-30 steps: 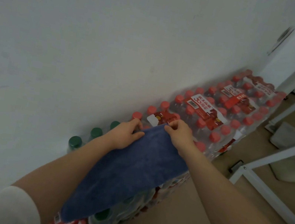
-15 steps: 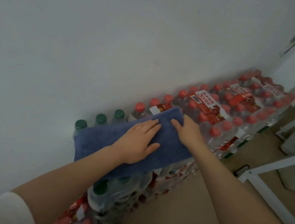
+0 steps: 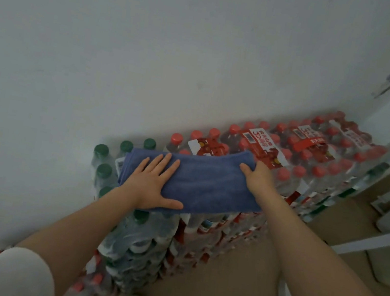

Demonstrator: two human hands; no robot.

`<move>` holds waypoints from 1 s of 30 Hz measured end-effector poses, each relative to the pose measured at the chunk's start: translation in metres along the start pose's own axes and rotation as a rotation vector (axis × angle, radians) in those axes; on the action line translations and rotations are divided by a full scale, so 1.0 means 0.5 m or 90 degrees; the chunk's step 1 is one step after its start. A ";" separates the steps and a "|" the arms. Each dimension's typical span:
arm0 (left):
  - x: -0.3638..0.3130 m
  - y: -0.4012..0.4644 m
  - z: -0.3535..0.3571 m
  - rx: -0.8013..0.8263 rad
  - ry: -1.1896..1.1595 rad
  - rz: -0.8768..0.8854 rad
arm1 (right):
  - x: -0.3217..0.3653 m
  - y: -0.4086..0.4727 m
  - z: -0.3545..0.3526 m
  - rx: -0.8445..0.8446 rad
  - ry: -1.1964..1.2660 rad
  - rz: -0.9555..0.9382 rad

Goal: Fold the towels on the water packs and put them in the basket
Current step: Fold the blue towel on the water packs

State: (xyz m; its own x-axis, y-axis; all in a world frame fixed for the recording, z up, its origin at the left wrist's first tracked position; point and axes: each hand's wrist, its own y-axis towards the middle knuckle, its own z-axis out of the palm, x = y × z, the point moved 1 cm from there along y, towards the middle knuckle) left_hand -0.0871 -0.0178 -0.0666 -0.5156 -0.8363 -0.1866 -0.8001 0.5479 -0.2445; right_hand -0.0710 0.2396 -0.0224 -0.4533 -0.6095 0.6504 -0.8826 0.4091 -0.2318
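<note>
Head cam, L hand flat on blue towel, R hand grip pinching towel's far end

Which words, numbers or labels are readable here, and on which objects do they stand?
"30": white label on the red-capped water pack.
Chinese characters beside it: too blurred to read.
Farther pack label: blurred.
Blue towel: no text.

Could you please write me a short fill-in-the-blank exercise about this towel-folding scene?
1. The towel is ____ in colour.
2. The left hand lies ____ on the towel with its fingers spread.
3. The right hand grips the towel's ____ end.
4. The bottles beside the left hand have ____ caps.

Missing words: blue; flat; right; green
</note>
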 end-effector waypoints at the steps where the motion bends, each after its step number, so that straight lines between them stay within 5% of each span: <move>1: 0.013 -0.004 0.000 -0.001 -0.004 0.008 | -0.001 0.003 0.002 -0.001 0.004 0.004; 7: 0.029 -0.023 -0.024 0.051 0.063 0.087 | 0.035 0.001 0.017 0.009 0.008 0.034; 12: -0.028 -0.009 -0.026 -0.074 0.092 0.158 | 0.122 -0.014 -0.012 0.078 0.078 0.016; 16: -0.038 0.022 0.004 0.026 0.095 0.157 | 0.195 -0.045 -0.008 0.207 0.234 0.006; 20: -0.011 0.015 -0.030 -0.021 -0.303 0.235 | 0.238 -0.051 0.049 0.254 0.286 0.012; 25: 0.060 -0.017 -0.094 -0.109 -0.930 -0.058 | 0.287 -0.073 0.140 0.267 0.350 -0.026; 30: 0.124 -0.039 -0.116 -0.146 -0.970 -0.260 | 0.309 -0.110 0.225 0.365 0.298 -0.015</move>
State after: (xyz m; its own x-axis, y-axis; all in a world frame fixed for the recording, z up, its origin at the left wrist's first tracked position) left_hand -0.1214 -0.0817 -0.0183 0.3979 -0.0387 -0.9166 -0.9015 0.1691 -0.3985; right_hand -0.1065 0.0466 0.0097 -0.4453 -0.2075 0.8710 -0.8765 -0.0979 -0.4714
